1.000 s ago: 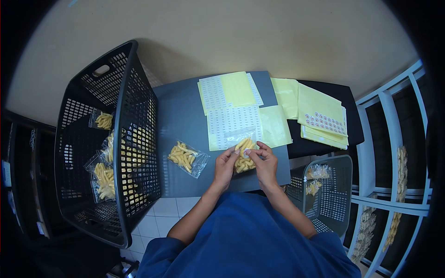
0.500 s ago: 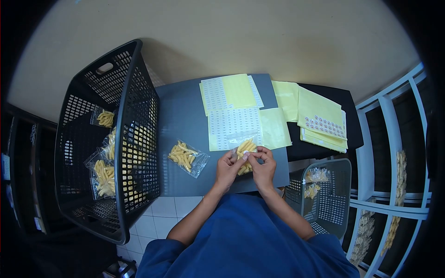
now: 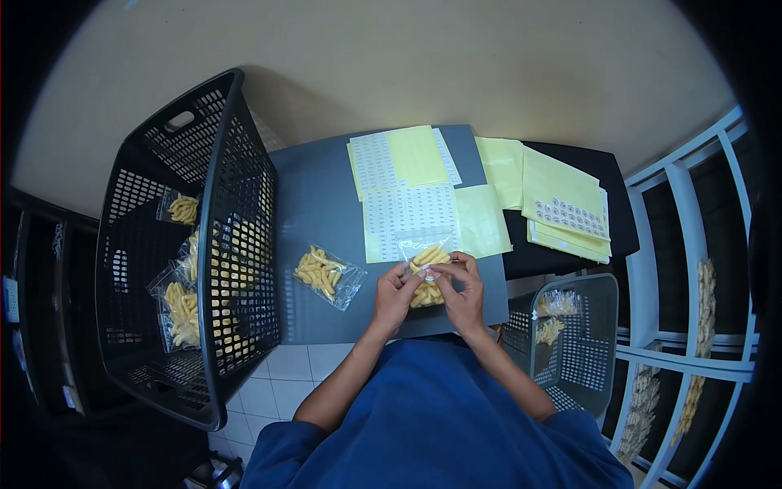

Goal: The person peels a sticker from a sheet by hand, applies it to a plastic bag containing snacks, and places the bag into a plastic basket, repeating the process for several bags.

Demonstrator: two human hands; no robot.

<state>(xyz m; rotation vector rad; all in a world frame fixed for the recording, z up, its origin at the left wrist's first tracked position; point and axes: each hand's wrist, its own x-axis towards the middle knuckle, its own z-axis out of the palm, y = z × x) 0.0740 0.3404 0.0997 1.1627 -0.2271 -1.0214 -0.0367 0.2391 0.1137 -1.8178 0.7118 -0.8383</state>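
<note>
A clear plastic bag of yellow finger-shaped snacks (image 3: 428,293) lies at the front of the grey table (image 3: 318,183). My left hand (image 3: 393,295) grips its left side, and my right hand (image 3: 463,295) grips its right side. Both thumbs and fingertips meet over a small round sticker (image 3: 429,275) on the bag's front. The bag's top end rests over a sheet of printed labels (image 3: 409,213). To the left, a second snack bag (image 3: 319,271) lies flat on the table, touched by neither hand.
A large black basket (image 3: 213,326) with several snack bags stands at the left. Yellow backing sheets (image 3: 419,156) lie at the back. More sheets with round stickers (image 3: 562,191) rest on a black surface at the right. Below them is a grey basket (image 3: 612,326) holding bags.
My fingertips have shifted slightly on the bag, and more of the round sticker shows between them. The whole view has moved a little.
</note>
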